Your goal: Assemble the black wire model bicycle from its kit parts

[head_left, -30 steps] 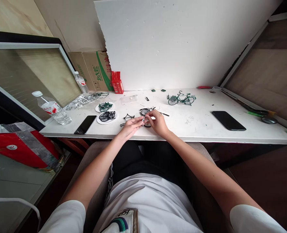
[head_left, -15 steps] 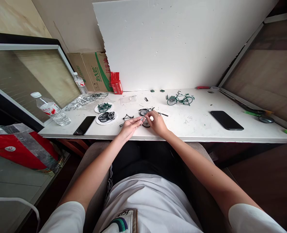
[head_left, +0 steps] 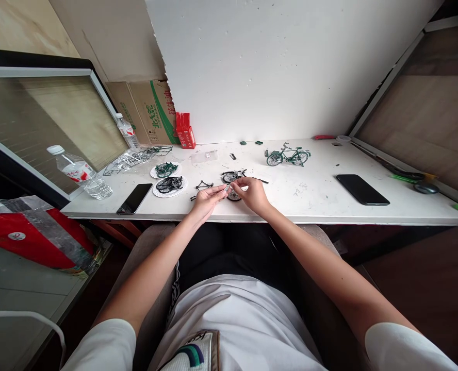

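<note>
Fingertips of my left hand (head_left: 209, 200) and my right hand (head_left: 252, 194) meet over the front of the table. Pinched between them is a tiny silvery part (head_left: 227, 188), too small to name. Under and behind the fingers lie black model bicycle wheels (head_left: 229, 176), partly covered by my right hand. A black model bicycle frame (head_left: 203, 184) rests just beyond my left hand. Farther right stands a green model bicycle (head_left: 288, 155), upright. Two white plates hold more parts: green ones (head_left: 166, 169) on one, black wheels (head_left: 169, 184) on the other.
Phones lie at the left (head_left: 135, 199) and right (head_left: 362, 189) of the white table (head_left: 306, 201). Water bottles (head_left: 82, 172), parts sprues (head_left: 136, 158) and a small red box (head_left: 185, 131) stand or lie at left. Scissors (head_left: 403, 178) lie at right.
Both hands stay together on the small part. My right hand has shifted slightly right, its fingers a little more stretched. The whole view has moved very slightly.
</note>
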Motion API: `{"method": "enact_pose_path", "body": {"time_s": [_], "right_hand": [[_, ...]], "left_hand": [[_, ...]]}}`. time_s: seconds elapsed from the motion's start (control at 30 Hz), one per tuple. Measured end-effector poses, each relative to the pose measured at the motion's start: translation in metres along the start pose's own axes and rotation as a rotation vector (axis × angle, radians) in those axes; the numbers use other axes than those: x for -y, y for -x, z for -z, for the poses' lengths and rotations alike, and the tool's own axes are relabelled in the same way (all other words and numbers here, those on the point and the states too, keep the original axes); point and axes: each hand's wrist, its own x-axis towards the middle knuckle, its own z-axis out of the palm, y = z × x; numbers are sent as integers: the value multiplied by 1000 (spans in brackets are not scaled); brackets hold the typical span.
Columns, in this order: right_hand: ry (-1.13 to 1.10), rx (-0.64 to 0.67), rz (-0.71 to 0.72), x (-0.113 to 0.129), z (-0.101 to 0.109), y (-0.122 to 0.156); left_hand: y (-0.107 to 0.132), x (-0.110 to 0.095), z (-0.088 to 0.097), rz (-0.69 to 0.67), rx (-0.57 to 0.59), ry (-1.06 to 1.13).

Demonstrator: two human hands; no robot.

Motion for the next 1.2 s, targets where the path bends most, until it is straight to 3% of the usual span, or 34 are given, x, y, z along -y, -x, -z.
{"method": "enact_pose_path", "body": {"time_s": [0.2, 0.37, 0.9, 1.2], "right_hand": [[8, 55, 17, -7, 1, -1], [-44, -6, 29, -12, 0, -3], [-350, 47, -125, -19, 4, -9], [-246, 108, -5, -19, 6, -9]], "left_hand": [[-4, 5, 4, 3, -31, 8], [-6, 7, 6, 17, -42, 23], [-1, 7, 2, -36, -39, -91], [1, 6, 1, -57, -11, -158]]}}
